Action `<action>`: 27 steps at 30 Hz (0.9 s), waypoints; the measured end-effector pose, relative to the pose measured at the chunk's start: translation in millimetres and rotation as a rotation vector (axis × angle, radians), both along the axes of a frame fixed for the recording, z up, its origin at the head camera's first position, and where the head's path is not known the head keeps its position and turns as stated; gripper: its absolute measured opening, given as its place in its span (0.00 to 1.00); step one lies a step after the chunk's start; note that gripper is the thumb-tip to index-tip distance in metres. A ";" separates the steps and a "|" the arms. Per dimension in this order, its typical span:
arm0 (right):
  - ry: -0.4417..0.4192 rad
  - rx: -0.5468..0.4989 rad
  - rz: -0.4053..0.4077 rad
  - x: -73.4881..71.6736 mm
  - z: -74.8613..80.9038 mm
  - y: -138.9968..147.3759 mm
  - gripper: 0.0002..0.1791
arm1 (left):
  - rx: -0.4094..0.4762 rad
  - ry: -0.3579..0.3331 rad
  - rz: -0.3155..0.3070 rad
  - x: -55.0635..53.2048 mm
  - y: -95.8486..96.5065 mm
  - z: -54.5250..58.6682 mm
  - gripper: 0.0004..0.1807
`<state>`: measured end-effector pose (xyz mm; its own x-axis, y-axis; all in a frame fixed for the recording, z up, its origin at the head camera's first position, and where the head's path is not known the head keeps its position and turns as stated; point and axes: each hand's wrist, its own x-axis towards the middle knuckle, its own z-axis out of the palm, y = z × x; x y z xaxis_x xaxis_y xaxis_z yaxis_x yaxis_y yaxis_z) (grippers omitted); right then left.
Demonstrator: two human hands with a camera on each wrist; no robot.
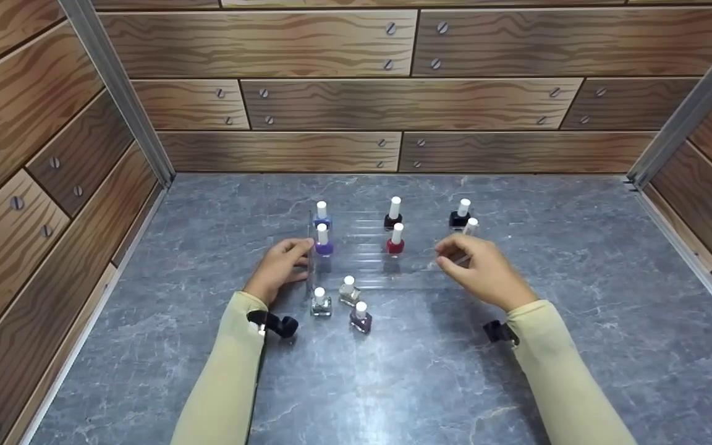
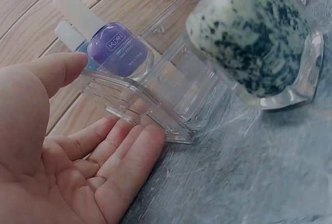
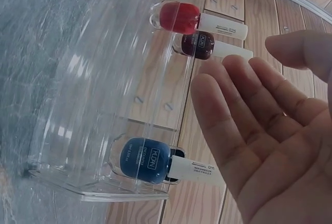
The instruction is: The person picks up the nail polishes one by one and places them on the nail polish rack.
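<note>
A clear tiered plastic rack [image 1: 359, 266] holds several white-capped nail polish bottles. My left hand [image 1: 283, 266] is at the rack's left end, with thumb and fingertips against its side panel [image 2: 129, 92]. Closest to that hand is a purple nail polish [image 2: 122, 50], a light blue one [image 1: 322, 219] behind it. At the right end, my right hand [image 1: 479, 266] has its fingers loosely bent and holds nothing. They are beside the white cap of a dark blue nail polish [image 3: 145, 159], whose body the hand hides in the head view.
Mid-rack are a red nail polish [image 1: 395, 246] and a dark one [image 1: 393, 220]; a black one [image 1: 460, 217] sits back right. In front stand a speckled bottle [image 1: 321, 304], a glittery bottle [image 1: 350, 292] and a dark purple bottle [image 1: 361, 319]. Wood-patterned walls [image 1: 319, 105] enclose the grey tabletop.
</note>
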<state>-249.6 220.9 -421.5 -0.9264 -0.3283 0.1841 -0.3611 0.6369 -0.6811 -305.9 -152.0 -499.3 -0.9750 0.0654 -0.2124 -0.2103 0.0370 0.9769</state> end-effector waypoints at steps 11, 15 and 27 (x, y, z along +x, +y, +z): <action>0.013 0.024 0.026 -1.4 -5.2 -5.9 0.10 | 0.001 -0.007 0.002 -1.0 0.3 2.4 0.27; 0.019 0.039 0.051 1.0 -10.8 -16.5 0.12 | -0.001 -0.011 -0.003 -0.9 -1.3 2.2 0.28; -0.107 0.161 0.238 24.0 -32.7 -67.8 0.22 | 0.006 -0.013 -0.005 -1.6 -0.9 0.2 0.27</action>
